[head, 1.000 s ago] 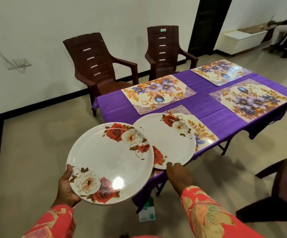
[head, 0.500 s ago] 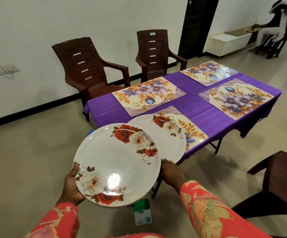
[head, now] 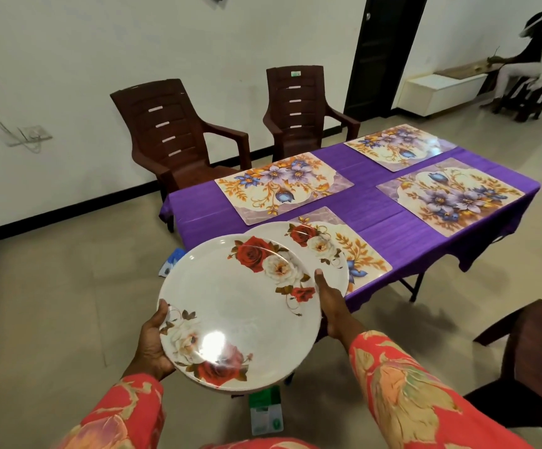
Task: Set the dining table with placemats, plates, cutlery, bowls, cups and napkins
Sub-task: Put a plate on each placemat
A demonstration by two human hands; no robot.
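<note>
**Carrying the next plate after setting the first**

Holding a stack of rose-patterned plates (head: 240,312) at lower centre of the frame, clear of the table (head: 392,228). Left hand (head: 151,343) gripping the stack's near-left rim, thumb curled over the edge. Right hand (head: 332,306), a second ago resting on the rim of the set-down plate (head: 321,251), now lifted off it and laid along the stack's right rim, fingers mostly hidden beneath, so curl there cannot be told for certain; thumb lying on the rim.

Meaning for the task: one plate delivered, lying on the nearest placemat (head: 357,257) at centre frame and left untouched. Three further placemats bare: one at centre (head: 282,186), one at right (head: 451,196), one at upper right (head: 399,145). Likely next, a plate to each; cutlery, bowls, cups and napkins not yet on the table.

Writing: none legible. A small pale sticker on the back of the right-hand chair (head: 295,108) and a green-and-white packet (head: 266,413) on the floor at bottom centre, both too small or blurred to read.
</note>
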